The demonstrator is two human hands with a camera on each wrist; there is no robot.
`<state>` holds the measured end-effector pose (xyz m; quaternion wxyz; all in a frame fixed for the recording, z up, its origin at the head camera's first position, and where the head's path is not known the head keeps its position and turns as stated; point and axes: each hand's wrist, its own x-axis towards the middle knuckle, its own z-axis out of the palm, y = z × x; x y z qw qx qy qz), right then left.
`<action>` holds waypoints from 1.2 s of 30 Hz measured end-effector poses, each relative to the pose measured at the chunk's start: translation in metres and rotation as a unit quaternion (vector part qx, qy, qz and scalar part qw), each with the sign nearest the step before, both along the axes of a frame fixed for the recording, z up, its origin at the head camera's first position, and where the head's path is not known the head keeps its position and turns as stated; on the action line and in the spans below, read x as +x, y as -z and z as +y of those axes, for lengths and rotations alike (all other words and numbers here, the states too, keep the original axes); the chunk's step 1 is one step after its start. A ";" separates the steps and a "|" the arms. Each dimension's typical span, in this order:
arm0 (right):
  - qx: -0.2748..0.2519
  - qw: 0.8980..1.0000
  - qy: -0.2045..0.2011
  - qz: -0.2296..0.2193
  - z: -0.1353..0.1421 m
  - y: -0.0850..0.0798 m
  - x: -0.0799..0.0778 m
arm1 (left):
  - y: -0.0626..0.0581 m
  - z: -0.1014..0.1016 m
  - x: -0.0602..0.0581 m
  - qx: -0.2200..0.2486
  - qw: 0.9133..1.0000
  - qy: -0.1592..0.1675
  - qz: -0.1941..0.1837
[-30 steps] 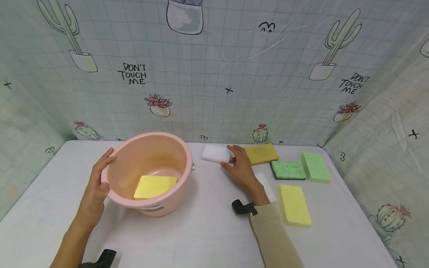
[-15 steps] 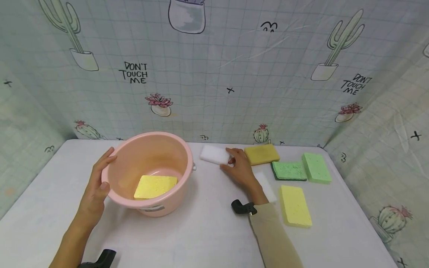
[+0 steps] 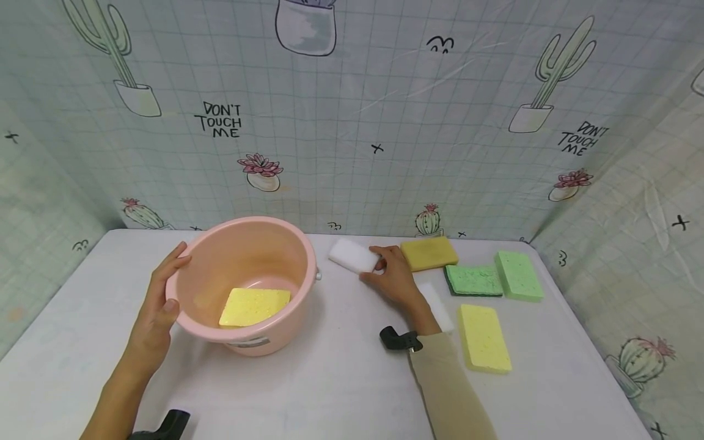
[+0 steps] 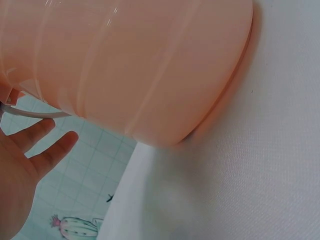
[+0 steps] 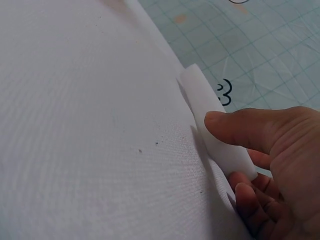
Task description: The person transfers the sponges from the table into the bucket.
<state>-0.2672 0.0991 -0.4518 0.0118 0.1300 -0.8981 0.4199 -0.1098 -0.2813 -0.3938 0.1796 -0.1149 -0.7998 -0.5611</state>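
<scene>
My left hand (image 3: 156, 321) holds the left side of the pink bucket (image 3: 299, 305), thumb and fingertips at its rim. Two of its fingers stick out straight beside the bucket's white handle (image 4: 35, 114) in the left wrist view. A yellow sponge (image 3: 255, 307) lies inside the bucket. At the table's back edge, my right hand (image 3: 395, 278) pinches the near end of a white block-shaped sponge (image 3: 352, 255) between thumb and fingers. The right wrist view shows the thumb across the broad face of this white sponge (image 5: 200, 92), low over the table.
Right of my right hand are a dark yellow sponge (image 3: 430, 253), a green scouring sponge (image 3: 474, 280), a light green sponge (image 3: 519, 275) and a pale yellow sponge (image 3: 484, 338). Another white sponge (image 3: 438, 307) is partly hidden under my right wrist. Printed curtains surround the white table (image 3: 308, 397).
The white sponge has turned a little, its right end coming toward me, with my right fingers shifting slightly left. My left hand and the bucket stay in place.
</scene>
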 end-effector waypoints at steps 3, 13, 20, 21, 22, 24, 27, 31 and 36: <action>0.004 1.000 0.000 -0.001 0.001 0.000 0.000 | -0.001 0.000 0.000 0.001 1.000 0.000 0.001; -0.006 1.000 -0.003 0.007 0.002 -0.001 0.001 | -0.002 0.001 0.003 0.002 1.000 0.004 0.005; -0.012 1.000 0.001 0.016 0.003 -0.005 0.003 | 0.000 0.000 0.001 0.005 1.000 0.003 0.002; -0.015 1.000 0.003 0.017 0.004 -0.006 0.003 | 0.000 0.000 0.001 0.005 1.000 0.003 0.003; -0.017 1.000 0.004 0.016 0.004 -0.008 0.004 | -0.001 0.000 0.001 0.005 1.000 0.003 0.003; -0.024 1.000 0.005 0.017 0.004 -0.011 0.005 | -0.001 0.000 0.000 0.002 1.000 0.003 0.005; -0.034 0.999 0.006 0.021 0.005 -0.013 0.005 | -0.002 0.001 0.001 -0.002 1.000 0.005 0.010; -0.043 0.999 0.008 0.027 0.005 -0.016 0.006 | -0.001 0.001 0.001 -0.003 1.000 0.009 0.012; -0.052 0.998 0.007 0.030 0.004 -0.024 0.010 | 0.000 0.000 0.001 -0.009 1.000 0.009 0.015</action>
